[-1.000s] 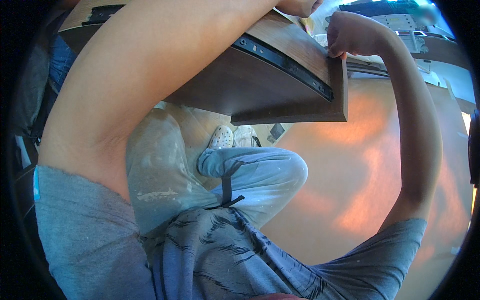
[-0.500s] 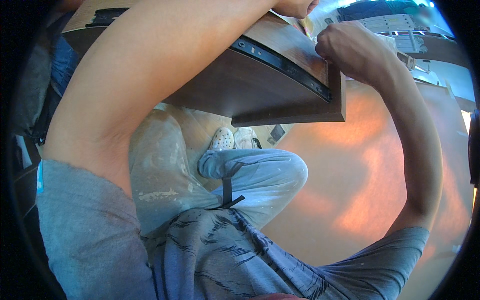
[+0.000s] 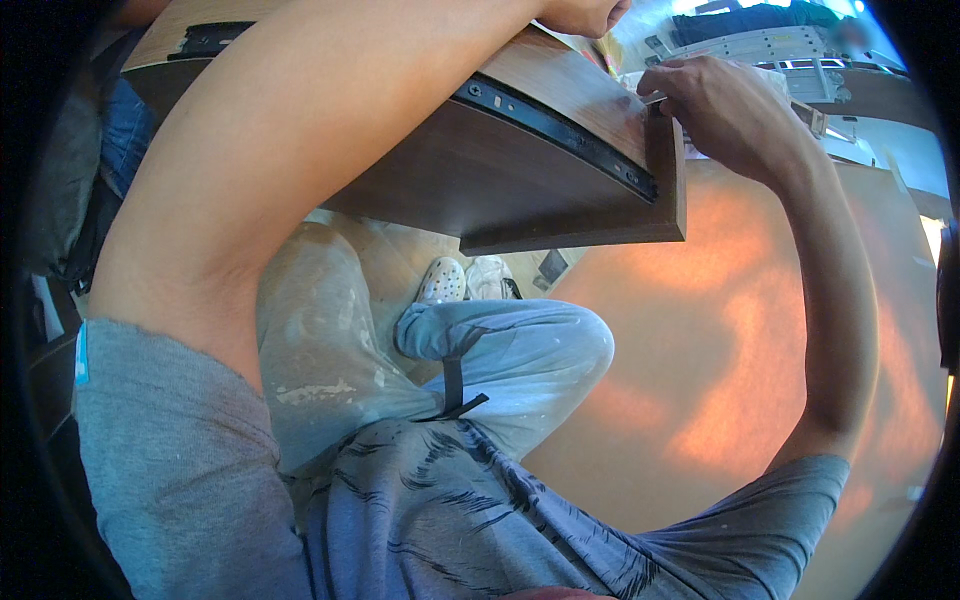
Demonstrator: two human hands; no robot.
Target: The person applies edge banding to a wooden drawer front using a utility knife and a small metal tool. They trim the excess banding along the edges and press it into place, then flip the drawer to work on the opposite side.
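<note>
your right hand (image 3: 730, 110) pinches a small, hard-to-identify piece at the top corner of the dark wooden panel (image 3: 520, 180); your left hand (image 3: 580, 14) curls shut over its upper edge. black drawer slide (image 3: 555, 135) already mounted, corner work apparently unfinished.

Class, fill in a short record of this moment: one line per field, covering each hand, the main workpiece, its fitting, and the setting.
Left hand: rests on top of the wooden panel, mostly cut off by the frame edge
Right hand: at the panel's top corner, pinching a small pale object
Workpiece: brown wooden panel, held tilted
Fitting: black metal drawer slide fixed along the panel
Setting: orange-brown floor; person in paint-stained trousers
</note>
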